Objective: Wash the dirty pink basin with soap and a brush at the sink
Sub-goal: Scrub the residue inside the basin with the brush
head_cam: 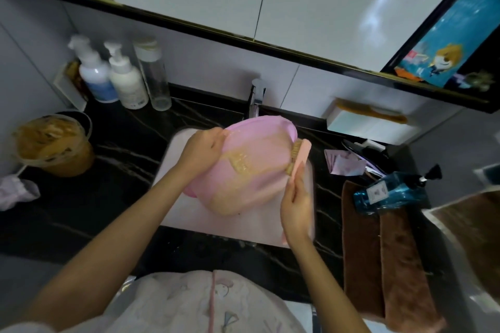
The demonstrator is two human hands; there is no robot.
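Observation:
The pink basin (254, 170) is tipped on its side over the white sink (173, 162), its outer wall and bottom facing me, smeared with yellowish-brown grime. My left hand (201, 150) grips the basin's rim at the upper left. My right hand (296, 205) holds the handle of a pink brush (299, 154), and the bristles press against the basin's right side. The chrome tap (257, 97) stands just behind the basin.
Pump bottles (113, 76) and a clear bottle stand at the back left on the black marble counter (121, 143). A tub of brown paste (52, 143) sits at left. At right lie a blue soap bottle (392, 192), brown towels (378, 251) and a white box (370, 124).

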